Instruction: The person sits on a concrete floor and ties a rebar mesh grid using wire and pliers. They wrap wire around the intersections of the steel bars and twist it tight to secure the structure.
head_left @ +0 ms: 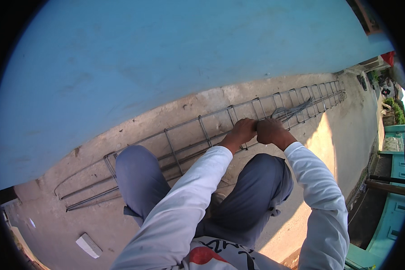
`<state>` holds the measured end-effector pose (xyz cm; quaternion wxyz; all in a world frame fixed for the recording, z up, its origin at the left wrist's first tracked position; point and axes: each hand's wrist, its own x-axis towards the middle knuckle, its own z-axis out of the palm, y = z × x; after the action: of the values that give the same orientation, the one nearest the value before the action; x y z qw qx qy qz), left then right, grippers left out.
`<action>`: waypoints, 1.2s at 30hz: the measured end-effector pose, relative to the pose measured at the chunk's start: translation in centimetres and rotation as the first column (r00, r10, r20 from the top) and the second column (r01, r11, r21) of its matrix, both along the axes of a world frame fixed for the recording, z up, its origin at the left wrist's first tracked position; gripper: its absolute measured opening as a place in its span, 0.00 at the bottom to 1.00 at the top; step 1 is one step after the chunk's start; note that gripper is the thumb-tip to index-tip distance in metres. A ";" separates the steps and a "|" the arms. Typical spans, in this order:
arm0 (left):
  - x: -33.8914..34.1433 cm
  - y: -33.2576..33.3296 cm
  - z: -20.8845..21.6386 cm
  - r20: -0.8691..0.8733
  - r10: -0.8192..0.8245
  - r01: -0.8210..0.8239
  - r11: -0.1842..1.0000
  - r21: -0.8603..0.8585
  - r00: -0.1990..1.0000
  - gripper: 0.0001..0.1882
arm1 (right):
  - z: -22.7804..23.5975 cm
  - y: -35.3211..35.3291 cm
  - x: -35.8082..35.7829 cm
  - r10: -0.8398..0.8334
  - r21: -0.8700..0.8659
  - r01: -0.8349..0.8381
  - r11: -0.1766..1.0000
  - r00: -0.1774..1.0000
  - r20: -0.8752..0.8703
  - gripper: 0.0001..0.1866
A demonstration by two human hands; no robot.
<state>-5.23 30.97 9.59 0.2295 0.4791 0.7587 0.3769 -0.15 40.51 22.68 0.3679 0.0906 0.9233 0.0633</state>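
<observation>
A long rebar cage point(205, 131) of thin steel rods and square stirrups stretches across the concrete ground, from beside my knees to the far right. Over its right half, my two hands meet side by side. My left hand point(242, 132) is closed, its fingers curled at one of the cage's stirrups. Pressed against it, my right hand point(272, 132) also forms a closed grip. Whatever lies inside the fingers is hidden. Just beyond my right hand, a bundle of thin tie wire point(297, 109) rests on the cage rods.
A light blue wall point(166, 58) rises along the cage's far side. My bent knees straddle the near side, with the left knee point(139, 168) overlapping the rods. A white block point(89, 245) lies at lower left. Turquoise structures point(391, 216) stand at the right.
</observation>
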 end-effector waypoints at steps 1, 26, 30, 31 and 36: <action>-0.6 -0.1 0.3 -0.040 -0.031 0.030 0.999 -0.026 0.999 0.16 | -0.7 -0.8 -0.1 0.016 0.084 -0.015 0.996 1.000 -0.011 0.17; 6.4 1.6 -5.7 0.893 0.248 -0.458 0.788 -0.411 -0.376 0.16 | -1.6 6.8 7.0 -0.739 -0.522 0.847 0.104 0.417 0.529 0.24; 7.3 2.8 -4.6 0.892 0.210 -0.500 0.766 -0.404 -0.399 0.11 | -3.3 8.4 7.9 -0.788 -0.546 0.796 0.260 0.502 0.356 0.21; 7.4 2.8 -4.7 0.886 0.177 -0.513 0.760 -0.399 -0.427 0.10 | -3.5 8.6 8.1 -0.815 -0.552 0.768 0.325 0.524 0.248 0.20; 6.6 1.7 -6.6 0.849 0.130 -0.567 0.691 -0.448 -0.513 0.08 | -3.5 5.3 8.2 -0.206 -0.206 0.144 0.968 0.926 -0.316 0.31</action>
<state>1.42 32.63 2.99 0.5013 -0.3175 0.3025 0.7459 8.04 45.80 19.22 0.2163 0.1489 0.9624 -0.0694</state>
